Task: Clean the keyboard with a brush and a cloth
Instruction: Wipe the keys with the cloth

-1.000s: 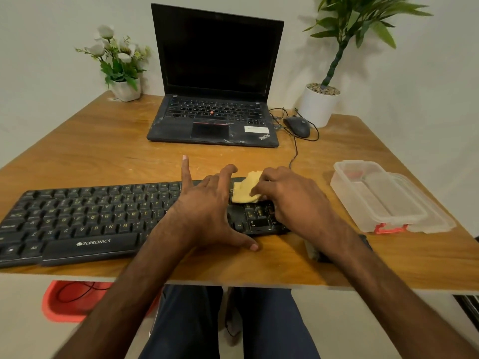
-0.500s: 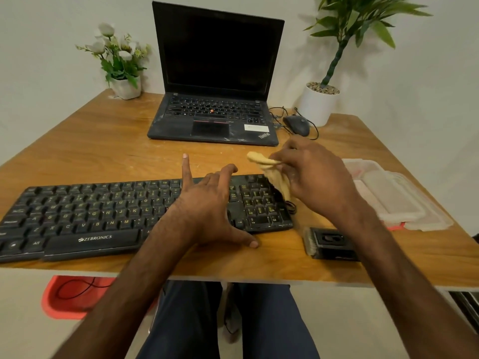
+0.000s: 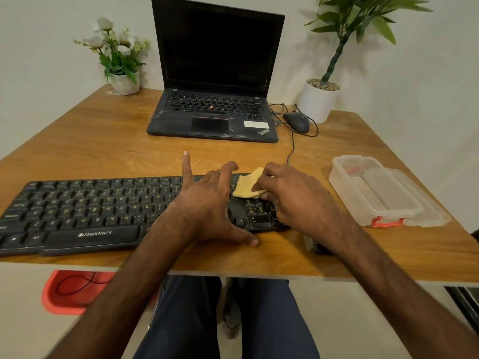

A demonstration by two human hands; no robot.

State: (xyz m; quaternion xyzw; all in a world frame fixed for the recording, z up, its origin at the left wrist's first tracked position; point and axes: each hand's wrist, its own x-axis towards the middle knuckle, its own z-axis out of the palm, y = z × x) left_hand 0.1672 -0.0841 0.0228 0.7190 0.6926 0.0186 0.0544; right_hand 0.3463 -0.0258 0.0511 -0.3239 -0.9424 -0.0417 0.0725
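Note:
A black keyboard [image 3: 85, 211] lies along the near edge of the wooden table [image 3: 103, 141]. My left hand [image 3: 207, 208] rests flat on its right part, fingers spread, thumb on the table in front. My right hand [image 3: 295, 200] presses a yellow cloth [image 3: 245, 187] onto the number pad at the keyboard's right end. A dark brush [image 3: 315, 246] lies on the table right of the keyboard, mostly hidden under my right forearm.
An open black laptop [image 3: 212, 112] stands at the back centre, a wired mouse [image 3: 296, 121] to its right. A clear plastic box [image 3: 375, 193] with its lid sits at the right. Two potted plants [image 3: 318, 99] stand at the back corners.
My right hand lifted the cloth off the keyboard half a second ago and has now brought it back down onto the number pad. The left hand stayed in place.

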